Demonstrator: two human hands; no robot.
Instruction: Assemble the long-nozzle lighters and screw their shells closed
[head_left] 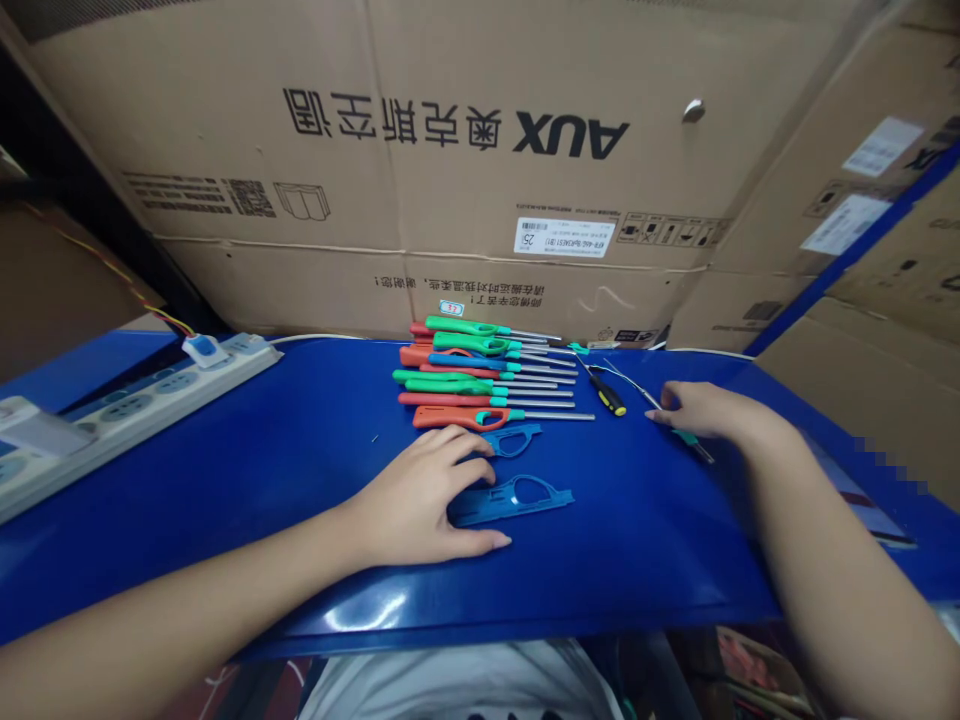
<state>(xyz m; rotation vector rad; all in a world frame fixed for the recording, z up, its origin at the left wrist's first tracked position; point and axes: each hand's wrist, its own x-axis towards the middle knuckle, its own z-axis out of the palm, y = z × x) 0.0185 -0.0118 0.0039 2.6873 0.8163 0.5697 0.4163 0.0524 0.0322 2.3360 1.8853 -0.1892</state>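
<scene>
My left hand rests on the blue table with its fingers spread, the fingertips touching two blue plastic lighter half-shells. The nearer half-shell lies between thumb and fingers, its inside facing up. The farther half-shell lies partly under the fingertips. At the right, my right hand pinches a metal lighter tube with a teal-green collar and a thin wire; the palm hides part of it. Several long-necked lighters in green, red, orange and blue lie in a row beyond my left hand.
A black and yellow screwdriver lies between the lighters and my right hand. A white power strip with plugs runs along the left. Behind the table stands a large cardboard box. A flat sheet lies beyond my right forearm.
</scene>
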